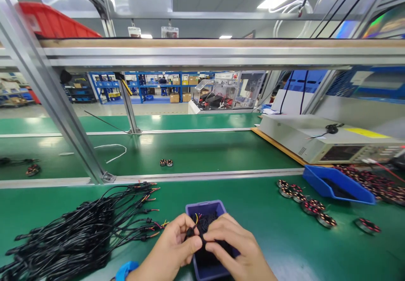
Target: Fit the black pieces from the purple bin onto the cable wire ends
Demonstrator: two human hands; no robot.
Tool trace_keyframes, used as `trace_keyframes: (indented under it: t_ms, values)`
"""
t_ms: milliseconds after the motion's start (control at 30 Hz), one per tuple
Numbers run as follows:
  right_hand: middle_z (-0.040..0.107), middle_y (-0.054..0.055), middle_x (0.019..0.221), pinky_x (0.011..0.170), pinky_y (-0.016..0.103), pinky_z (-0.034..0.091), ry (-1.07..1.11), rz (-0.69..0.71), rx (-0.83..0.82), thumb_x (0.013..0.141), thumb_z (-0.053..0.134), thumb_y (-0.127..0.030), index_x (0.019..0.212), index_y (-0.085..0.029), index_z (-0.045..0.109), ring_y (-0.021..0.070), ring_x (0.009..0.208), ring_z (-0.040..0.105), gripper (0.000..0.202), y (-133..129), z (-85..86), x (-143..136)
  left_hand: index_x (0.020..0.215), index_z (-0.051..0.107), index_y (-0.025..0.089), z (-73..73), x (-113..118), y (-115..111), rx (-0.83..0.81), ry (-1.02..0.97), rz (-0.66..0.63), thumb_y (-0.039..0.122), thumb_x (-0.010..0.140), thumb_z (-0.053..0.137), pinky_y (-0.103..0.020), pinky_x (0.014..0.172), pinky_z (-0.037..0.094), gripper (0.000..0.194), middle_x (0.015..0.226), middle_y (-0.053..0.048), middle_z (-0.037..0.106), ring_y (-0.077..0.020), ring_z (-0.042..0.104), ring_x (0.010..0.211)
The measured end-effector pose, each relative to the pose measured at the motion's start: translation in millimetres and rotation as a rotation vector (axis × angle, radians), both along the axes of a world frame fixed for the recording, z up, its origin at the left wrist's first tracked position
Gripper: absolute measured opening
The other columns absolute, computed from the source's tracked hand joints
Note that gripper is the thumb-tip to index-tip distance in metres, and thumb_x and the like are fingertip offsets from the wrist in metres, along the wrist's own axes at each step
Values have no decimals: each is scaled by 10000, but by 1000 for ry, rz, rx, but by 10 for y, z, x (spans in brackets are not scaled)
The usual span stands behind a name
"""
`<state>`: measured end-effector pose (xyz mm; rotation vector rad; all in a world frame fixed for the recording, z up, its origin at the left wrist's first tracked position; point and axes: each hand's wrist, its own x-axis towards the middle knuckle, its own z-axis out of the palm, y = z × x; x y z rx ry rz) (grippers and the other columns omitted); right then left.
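Note:
Pinched in my left hand (180, 243) is a black cable (190, 232) whose bare end shows thin yellow and red wires. My right hand (236, 243) is closed at the fingertips beside it, on a small dark piece that I cannot make out. Both hands are over a purple bin (206, 207) holding many small black parts. To the left lies a big heap of black cables (79, 230), their stripped coloured ends pointing right.
Several copper-wound motor stators (311, 207) lie on the right, near a blue tray (338, 184). Two more stators (166, 163) sit further back. A grey instrument (316, 137) stands at the back right. A metal post (57, 87) rises at the left, below a shelf beam (202, 55).

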<state>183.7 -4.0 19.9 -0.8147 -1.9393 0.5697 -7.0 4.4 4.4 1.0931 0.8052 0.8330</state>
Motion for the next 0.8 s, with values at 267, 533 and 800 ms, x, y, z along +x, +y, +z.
trace_keyframes:
  t_ms: [267, 533, 800]
  values:
    - [732, 39, 846, 690, 282, 525, -18, -38, -82, 965, 578, -372, 1038, -230, 684, 190, 763, 660, 192, 30, -76, 52, 942, 535, 219, 48, 23, -19, -5, -64, 8, 668, 810, 623, -202, 415, 122, 476, 769, 60, 477, -21, 257, 453]
    - [661, 2, 635, 649, 333, 400, -699, -288, 205, 684, 839, -118, 628, -221, 670, 216, 711, 569, 205, 178, -460, -171, 821, 503, 206, 163, 54, 22, -76, -7, 30, 641, 782, 665, -195, 385, 121, 466, 608, 74, 483, -37, 374, 406]
    - [635, 3, 681, 596, 286, 412, -614, -275, 204, 852, 621, -38, 661, -214, 634, 172, 657, 563, 260, 125, -312, -128, 744, 503, 192, 187, 110, 51, -88, 17, -33, 623, 720, 711, -174, 349, 170, 479, 517, 103, 442, -42, 408, 349]
